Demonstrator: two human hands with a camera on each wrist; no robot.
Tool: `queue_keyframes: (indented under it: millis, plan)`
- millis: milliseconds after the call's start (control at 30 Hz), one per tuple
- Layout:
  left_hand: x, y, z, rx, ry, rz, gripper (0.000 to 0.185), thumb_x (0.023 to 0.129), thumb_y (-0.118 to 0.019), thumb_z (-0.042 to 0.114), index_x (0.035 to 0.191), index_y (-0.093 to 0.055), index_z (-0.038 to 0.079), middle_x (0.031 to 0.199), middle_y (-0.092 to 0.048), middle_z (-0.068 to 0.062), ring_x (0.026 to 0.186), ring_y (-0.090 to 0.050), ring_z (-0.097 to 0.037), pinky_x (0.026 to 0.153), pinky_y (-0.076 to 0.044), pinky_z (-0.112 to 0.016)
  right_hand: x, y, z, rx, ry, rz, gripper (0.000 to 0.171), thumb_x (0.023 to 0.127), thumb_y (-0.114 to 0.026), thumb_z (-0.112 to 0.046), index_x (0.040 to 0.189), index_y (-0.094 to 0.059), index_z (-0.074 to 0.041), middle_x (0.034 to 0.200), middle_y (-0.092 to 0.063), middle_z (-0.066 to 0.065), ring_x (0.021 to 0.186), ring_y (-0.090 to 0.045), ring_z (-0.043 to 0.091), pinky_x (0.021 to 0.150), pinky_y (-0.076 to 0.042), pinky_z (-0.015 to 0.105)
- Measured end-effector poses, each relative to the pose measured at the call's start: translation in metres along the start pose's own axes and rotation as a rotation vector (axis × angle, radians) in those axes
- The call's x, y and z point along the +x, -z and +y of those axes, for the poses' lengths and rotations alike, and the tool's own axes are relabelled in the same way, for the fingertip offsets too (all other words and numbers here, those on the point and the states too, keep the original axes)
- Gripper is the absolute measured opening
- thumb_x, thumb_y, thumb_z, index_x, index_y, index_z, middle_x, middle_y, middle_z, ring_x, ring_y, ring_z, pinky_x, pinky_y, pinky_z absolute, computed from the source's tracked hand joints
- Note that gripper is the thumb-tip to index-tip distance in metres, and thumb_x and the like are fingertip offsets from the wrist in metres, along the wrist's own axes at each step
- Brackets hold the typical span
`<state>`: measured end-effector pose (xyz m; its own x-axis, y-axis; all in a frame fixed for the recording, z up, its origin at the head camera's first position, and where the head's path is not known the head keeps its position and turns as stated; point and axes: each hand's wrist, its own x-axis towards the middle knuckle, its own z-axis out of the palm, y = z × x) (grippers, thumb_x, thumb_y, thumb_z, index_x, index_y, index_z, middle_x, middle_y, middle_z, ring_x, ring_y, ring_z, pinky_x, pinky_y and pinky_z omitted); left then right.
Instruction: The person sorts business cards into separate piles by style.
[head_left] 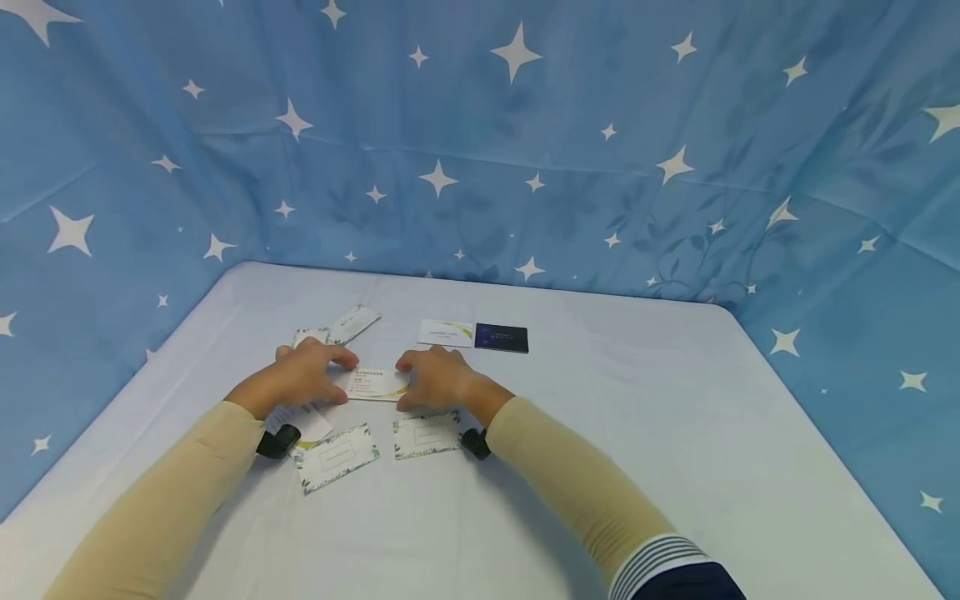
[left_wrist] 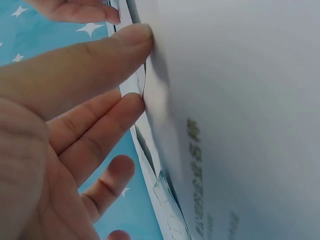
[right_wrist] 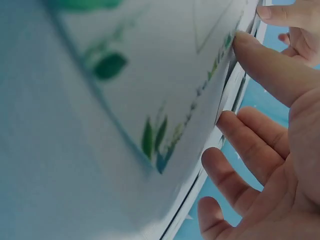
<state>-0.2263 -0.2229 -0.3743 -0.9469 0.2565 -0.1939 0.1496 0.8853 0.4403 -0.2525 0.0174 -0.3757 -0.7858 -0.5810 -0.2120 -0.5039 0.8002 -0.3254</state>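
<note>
A white business card (head_left: pixel 377 384) with printed text and a yellow-green curve lies on the cloth between both hands. My left hand (head_left: pixel 300 377) is at its left end, thumb and forefinger spread at the corners. At the right end, my right hand (head_left: pixel 438 379) has its thumb and fingers parted around the card's edge. In both wrist views the fingers are loosely bent, with fingertips down at the table surface. A leaf-bordered card (head_left: pixel 426 435) lies just below the right hand. Another card (head_left: pixel 307 425) is partly hidden under the left wrist.
A second leaf-bordered card (head_left: pixel 337 458) lies nearer me. Beyond the left hand are a slanted white card (head_left: pixel 356 324) and a leafy one (head_left: pixel 311 335). Farther back, a white card (head_left: pixel 446 332) sits beside a dark card (head_left: pixel 501 337). A blue star-patterned curtain (head_left: pixel 480 208) hangs behind the white table (head_left: pixel 675 433).
</note>
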Motion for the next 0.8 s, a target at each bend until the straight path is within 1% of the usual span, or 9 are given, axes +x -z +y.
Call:
queue_keyframes:
  millis: [133, 300, 400, 533, 667, 800]
  plan:
    - [0.0, 0.0, 0.0, 0.012, -0.024, 0.008, 0.055, 0.08, -0.086, 0.023, 0.13, -0.066, 0.014, 0.131, -0.056, -0.013, 0.115, -0.037, -0.037, 0.089, -0.026, -0.056, 0.0, -0.002, -0.001, -0.01, -0.01, 0.02, 0.059, 0.087, -0.077, -0.043, 0.139, -0.059, -0.023, 0.133, -0.06, -0.009, 0.123, -0.047, 0.019, 0.106, -0.031, 0.042]
    - [0.002, -0.001, -0.001, 0.015, -0.056, 0.023, 0.054, 0.08, -0.085, 0.02, 0.129, -0.066, 0.011, 0.129, -0.06, -0.01, 0.119, -0.04, -0.036, 0.091, -0.025, -0.058, 0.0, -0.002, -0.001, 0.031, -0.024, 0.046, 0.056, 0.086, -0.08, -0.039, 0.136, -0.061, -0.022, 0.131, -0.061, -0.01, 0.121, -0.046, 0.018, 0.106, -0.032, 0.04]
    - [0.004, -0.002, -0.001, 0.014, -0.066, 0.03, 0.054, 0.08, -0.085, 0.019, 0.129, -0.065, 0.011, 0.13, -0.062, -0.009, 0.121, -0.041, -0.036, 0.091, -0.025, -0.058, 0.0, -0.002, 0.0, 0.049, -0.035, 0.054, 0.059, 0.085, -0.081, -0.038, 0.137, -0.06, -0.022, 0.131, -0.061, -0.008, 0.12, -0.046, 0.019, 0.104, -0.033, 0.04]
    - [0.004, -0.004, -0.002, 0.005, -0.08, 0.035, 0.055, 0.08, -0.085, 0.02, 0.13, -0.064, 0.01, 0.131, -0.062, -0.01, 0.122, -0.042, -0.037, 0.091, -0.025, -0.058, -0.001, -0.003, 0.002, 0.029, -0.058, 0.064, 0.064, 0.083, -0.081, -0.042, 0.139, -0.058, -0.022, 0.131, -0.061, -0.008, 0.12, -0.047, 0.02, 0.104, -0.034, 0.041]
    - [0.003, -0.005, -0.002, -0.031, -0.105, 0.049, 0.055, 0.082, -0.083, 0.02, 0.131, -0.063, 0.009, 0.131, -0.062, -0.011, 0.122, -0.043, -0.038, 0.092, -0.025, -0.058, -0.001, -0.002, 0.008, 0.0, -0.033, 0.081, 0.062, 0.084, -0.08, -0.044, 0.137, -0.059, -0.02, 0.129, -0.063, -0.01, 0.117, -0.049, 0.019, 0.103, -0.034, 0.041]
    - [0.007, 0.0, 0.002, -0.048, -0.13, 0.071, 0.053, 0.084, -0.081, 0.021, 0.131, -0.062, 0.009, 0.13, -0.061, -0.012, 0.123, -0.043, -0.037, 0.093, -0.024, -0.059, -0.002, 0.006, 0.016, 0.029, -0.008, 0.1, 0.059, 0.086, -0.078, -0.043, 0.136, -0.06, -0.019, 0.128, -0.062, -0.009, 0.118, -0.048, 0.019, 0.104, -0.033, 0.041]
